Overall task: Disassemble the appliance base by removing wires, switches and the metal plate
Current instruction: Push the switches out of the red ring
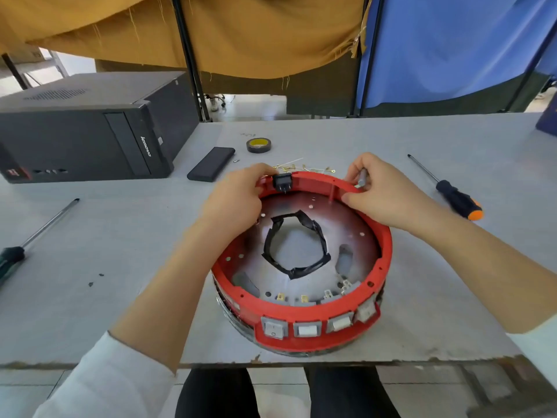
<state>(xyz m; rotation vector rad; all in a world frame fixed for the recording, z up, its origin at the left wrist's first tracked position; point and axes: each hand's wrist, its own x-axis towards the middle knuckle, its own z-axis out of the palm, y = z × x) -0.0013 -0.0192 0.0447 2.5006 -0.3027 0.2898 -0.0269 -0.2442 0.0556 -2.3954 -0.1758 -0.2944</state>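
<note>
Head cam: L hand [233, 200] grips black switch [282, 181] on red base [304, 310] rim. R hand [381, 191] pinches grey tool [362, 177] at rim. Plate [355, 230] in place, bare.

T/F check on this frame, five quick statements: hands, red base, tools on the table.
1. Both hands are at the far rim of the red base. True: the left hand is by the black switch, the right hand further right on the rim.
2. The right hand holds a thin grey tool. True.
3. The row of grey switches on the near side is already out. False: they sit in the rim.
4. The orange-tipped screwdriver is in the left hand. False: it lies on the table, right of the base.
5. The tape roll sits inside the base. False: it lies on the table beyond it.
</note>
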